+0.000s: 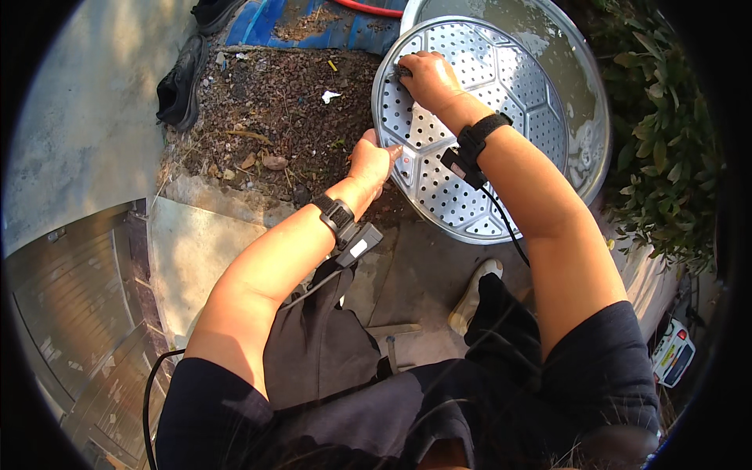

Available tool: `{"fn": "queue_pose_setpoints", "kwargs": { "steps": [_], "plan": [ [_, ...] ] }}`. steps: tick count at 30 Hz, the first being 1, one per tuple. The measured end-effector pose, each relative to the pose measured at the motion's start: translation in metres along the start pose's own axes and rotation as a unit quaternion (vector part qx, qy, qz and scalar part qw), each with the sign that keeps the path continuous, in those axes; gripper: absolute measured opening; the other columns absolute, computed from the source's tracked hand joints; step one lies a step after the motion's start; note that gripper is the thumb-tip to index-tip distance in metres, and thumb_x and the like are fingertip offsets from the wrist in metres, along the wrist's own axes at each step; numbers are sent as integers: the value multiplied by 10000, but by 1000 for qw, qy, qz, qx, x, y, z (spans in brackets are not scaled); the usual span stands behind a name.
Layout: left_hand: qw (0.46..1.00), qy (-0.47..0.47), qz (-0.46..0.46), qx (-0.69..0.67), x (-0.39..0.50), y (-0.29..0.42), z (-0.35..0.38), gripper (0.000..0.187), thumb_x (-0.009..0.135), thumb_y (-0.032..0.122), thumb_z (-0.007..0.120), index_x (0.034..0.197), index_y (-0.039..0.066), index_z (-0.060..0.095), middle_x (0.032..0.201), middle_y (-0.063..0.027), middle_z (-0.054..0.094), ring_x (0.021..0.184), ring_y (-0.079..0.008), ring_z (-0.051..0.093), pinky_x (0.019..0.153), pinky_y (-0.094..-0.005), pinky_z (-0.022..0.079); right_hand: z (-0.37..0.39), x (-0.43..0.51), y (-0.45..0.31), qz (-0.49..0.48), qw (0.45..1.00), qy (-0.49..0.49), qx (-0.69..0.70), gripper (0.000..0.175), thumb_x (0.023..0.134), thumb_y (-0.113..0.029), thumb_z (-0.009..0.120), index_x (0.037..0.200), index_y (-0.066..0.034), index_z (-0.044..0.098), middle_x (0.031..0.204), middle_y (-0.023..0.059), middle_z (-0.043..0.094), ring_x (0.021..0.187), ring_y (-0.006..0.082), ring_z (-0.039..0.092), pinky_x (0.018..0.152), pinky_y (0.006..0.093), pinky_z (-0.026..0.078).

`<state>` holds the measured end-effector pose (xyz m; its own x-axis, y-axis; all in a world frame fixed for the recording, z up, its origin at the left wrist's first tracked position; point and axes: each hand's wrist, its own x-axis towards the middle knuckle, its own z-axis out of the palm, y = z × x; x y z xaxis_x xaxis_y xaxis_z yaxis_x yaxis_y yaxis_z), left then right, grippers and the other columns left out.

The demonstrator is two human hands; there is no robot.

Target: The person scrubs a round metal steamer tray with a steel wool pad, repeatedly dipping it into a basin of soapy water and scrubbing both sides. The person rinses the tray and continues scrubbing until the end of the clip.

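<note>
A round perforated metal steamer plate (470,182) leans tilted over a wide metal basin (593,76) that holds cloudy water. My left hand (373,163) grips the plate's near left rim, thumb on top and fingers underneath. With my right hand (429,79) I press a dark scouring pad (403,71) against the plate's upper left part; most of the pad is hidden under the fingers. Suds float on the cloudy water (583,154) at the basin's right side. Each wrist wears a black strap with a small cabled device.
Gravelly soil (282,111) with litter lies left of the plate. Black shoes (183,82) stand by a concrete wall (82,117). A red hose (370,8) crosses blue sheeting (317,26) at the top. A leafy bush (664,129) borders the basin's right. Far right is a white vehicle (673,353).
</note>
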<state>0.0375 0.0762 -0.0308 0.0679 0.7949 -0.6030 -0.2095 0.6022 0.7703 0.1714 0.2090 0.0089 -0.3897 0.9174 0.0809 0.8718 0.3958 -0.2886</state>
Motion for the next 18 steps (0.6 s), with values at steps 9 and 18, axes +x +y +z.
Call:
{"fn": "queue_pose_setpoints", "kwargs": {
  "steps": [9,18],
  "plan": [
    [997,65,-9,-50,30,23,-2,167,864,-15,604,1029,-38,604,941,-127,680,810,-211,649,713,-355,513,-19,-1,21,33,997,-13,-62,202,792,-131,658,982,-89,713,955,157,663,978,365,606,883,429,501],
    [995,81,-51,-35,17,15,8,146,922,-5,558,1068,-15,560,923,-113,629,815,-228,606,730,-382,503,20,-4,-30,-61,994,-37,-82,201,787,-73,601,965,-64,695,994,124,644,1014,327,599,864,382,530]
  ]
}}
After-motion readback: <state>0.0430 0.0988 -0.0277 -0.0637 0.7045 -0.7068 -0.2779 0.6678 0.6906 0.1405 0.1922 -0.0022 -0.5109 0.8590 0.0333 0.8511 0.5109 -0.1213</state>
